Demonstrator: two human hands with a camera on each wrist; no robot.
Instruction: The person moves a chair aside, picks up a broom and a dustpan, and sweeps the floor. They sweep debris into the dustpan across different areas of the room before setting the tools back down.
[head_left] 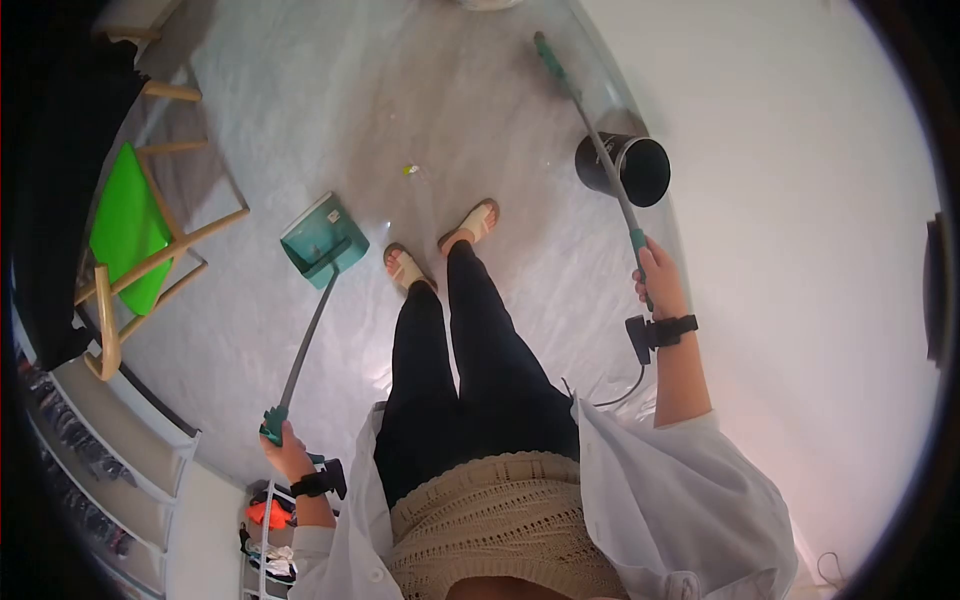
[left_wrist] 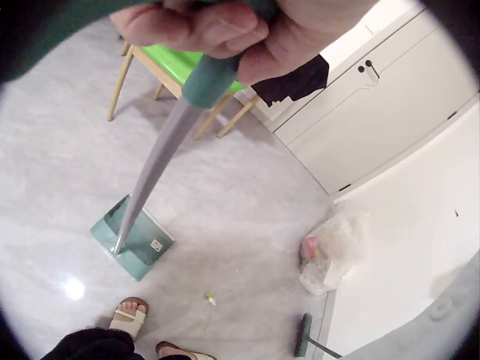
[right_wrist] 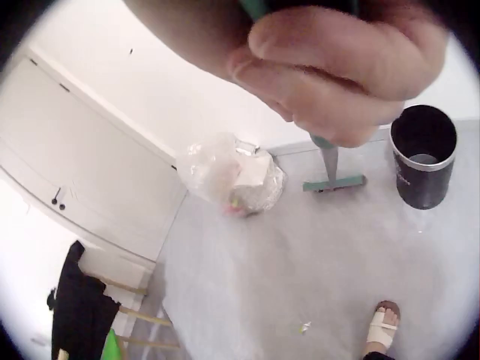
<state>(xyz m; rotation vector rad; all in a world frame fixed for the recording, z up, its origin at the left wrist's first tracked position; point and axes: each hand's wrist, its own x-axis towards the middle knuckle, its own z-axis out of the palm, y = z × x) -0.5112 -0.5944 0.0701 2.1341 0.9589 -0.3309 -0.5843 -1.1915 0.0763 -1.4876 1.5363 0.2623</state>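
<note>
My left hand (head_left: pixel 288 455) grips the green end of a long-handled dustpan (head_left: pixel 325 235). The pan hangs low over the floor, left of the feet, on its grey pole. In the left wrist view, fingers curl around the handle just above the pole. My right hand (head_left: pixel 660 280) holds a broom by its green grip. Its narrow green head (right_wrist: pixel 335 184) is down at the floor near the wall. On the floor ahead of the sandals lies a small yellow-green and white scrap (left_wrist: pixel 211 298), apart from both tools.
A black bin (head_left: pixel 597 165) stands by the right wall, and the broom pole crosses over it in the head view. A clear plastic bag (right_wrist: pixel 217 176) of stuff sits against the wall. At left is a wooden chair with a green seat (head_left: pixel 133 235) and black cloth.
</note>
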